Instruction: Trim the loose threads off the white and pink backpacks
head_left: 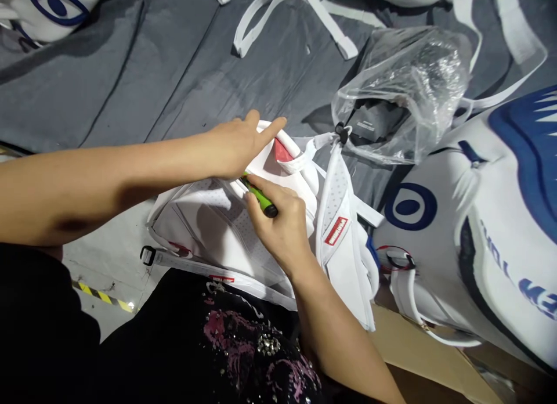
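A white padded bag (209, 218) with perforated panels and a small red patch lies at the table's near edge. My left hand (235, 145) grips its upper rim, one finger stretched along the white edge near the red patch. In my closed right hand (282, 221) is a slim green-handled tool (261, 198) with a black end. The tool points up and left against the bag, just below my left hand; its working tip is hidden there. To the right of my right hand hangs a white padded strap (342, 230) with a red label.
A clear plastic bag (404, 96) with dark contents lies beyond the strap. At right stands a large white-and-blue bag (439, 259), above a cardboard box (418, 346). Loose white straps (331, 26) and another white bag (56, 12) lie on the grey-covered table (183, 73).
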Motion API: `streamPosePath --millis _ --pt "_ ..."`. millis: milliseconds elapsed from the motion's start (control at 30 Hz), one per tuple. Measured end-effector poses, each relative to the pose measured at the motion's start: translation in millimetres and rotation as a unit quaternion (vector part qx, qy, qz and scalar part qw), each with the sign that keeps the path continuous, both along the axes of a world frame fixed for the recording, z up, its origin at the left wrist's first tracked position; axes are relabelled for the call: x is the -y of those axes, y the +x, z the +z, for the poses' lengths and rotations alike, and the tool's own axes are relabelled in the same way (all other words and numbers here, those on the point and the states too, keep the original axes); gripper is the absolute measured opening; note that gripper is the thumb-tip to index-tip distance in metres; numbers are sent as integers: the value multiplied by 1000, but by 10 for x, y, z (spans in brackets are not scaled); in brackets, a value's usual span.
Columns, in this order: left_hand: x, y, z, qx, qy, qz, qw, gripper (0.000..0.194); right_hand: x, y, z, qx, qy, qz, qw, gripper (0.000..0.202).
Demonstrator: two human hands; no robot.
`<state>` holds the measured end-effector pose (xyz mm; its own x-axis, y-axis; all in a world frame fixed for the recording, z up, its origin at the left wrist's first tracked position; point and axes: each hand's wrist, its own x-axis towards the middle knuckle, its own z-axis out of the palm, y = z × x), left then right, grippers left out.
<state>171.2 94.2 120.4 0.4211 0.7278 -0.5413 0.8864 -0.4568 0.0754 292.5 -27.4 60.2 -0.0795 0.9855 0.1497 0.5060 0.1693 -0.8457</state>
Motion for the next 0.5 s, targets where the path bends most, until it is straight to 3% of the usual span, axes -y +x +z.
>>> streamPosePath --millis 167,300,400,500 --pt "17 -17 18 -12 0 -9 1000 110 16 -5 18 48 -3 -29 998 33" --pt "13 -25 2 -12 9 -21 1000 110 25 -12 10 22 -4 2 1000 33" --pt "4 -48 -29 -6 16 -18 1000 106 23 -17 14 58 -2 -20 998 33" --pt "10 -72 -34 4 28 -31 999 102 11 -18 36 30 11 -5 999 33"
